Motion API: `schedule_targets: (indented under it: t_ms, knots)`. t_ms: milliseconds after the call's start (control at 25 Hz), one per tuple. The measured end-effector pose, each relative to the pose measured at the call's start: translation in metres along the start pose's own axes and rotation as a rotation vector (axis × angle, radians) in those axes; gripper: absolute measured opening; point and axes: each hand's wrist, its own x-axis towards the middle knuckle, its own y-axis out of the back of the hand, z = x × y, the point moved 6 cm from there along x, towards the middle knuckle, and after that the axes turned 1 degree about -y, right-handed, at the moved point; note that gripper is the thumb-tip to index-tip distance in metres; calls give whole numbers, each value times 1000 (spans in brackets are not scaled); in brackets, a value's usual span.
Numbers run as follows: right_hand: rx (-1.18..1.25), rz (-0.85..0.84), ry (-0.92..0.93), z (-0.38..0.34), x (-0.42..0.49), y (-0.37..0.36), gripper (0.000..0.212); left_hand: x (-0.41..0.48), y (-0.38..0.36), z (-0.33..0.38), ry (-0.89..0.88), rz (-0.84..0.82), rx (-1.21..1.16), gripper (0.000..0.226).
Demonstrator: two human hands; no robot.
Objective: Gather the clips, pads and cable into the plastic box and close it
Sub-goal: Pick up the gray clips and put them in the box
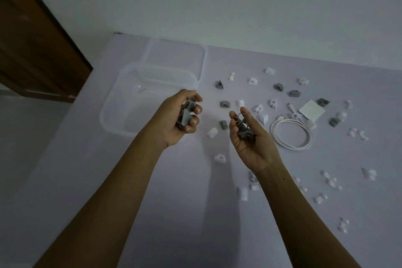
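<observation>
A clear plastic box [113, 102] stands open at the table's back left, its clear lid [176, 56] lying just behind it. My left hand [176, 122] hovers at the box's right rim, palm up, fingers curled round a handful of grey and white clips [186, 113]. My right hand [248, 137] is raised to the right of it, palm up, cupping several grey clips [243, 130] in curled fingers. A coiled white cable [291, 135] lies right of that hand. A white square pad [311, 110] sits behind the cable. Loose clips [224, 104] are scattered over the table.
The table has a pale lilac top [174, 202]. A brown wooden door [32, 39] stands at the far left, and a plain wall runs behind the table. More white clips [330, 180] lie toward the right front.
</observation>
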Motion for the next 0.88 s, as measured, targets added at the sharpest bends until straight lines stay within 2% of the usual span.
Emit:
schedule_targets:
  t_ms: [160,240,320,440,600,720,880]
  knots:
    - [18,-71,-29,38,17,-56,16,0,78,50,-45,160,267,19]
    - [32,-98,-51,58,25,-85,15,9,117,61,-1,224,489,17]
    - [50,-125,-81,76,31,-108,15,24,145,61,66,216,762,19]
    - [40,-110,-142,107,45,-118,16,43,165,48,135,116,1244,22]
    - [-13,-71,-193,128,59,-110,16,53,173,29,156,-61,1644,21]
    - [-33,-76,-191,129,66,-110,18,54,177,21,178,-211,1806,26]
    - [-64,-93,-191,130,68,-110,19,57,176,16,219,-341,1893,10]
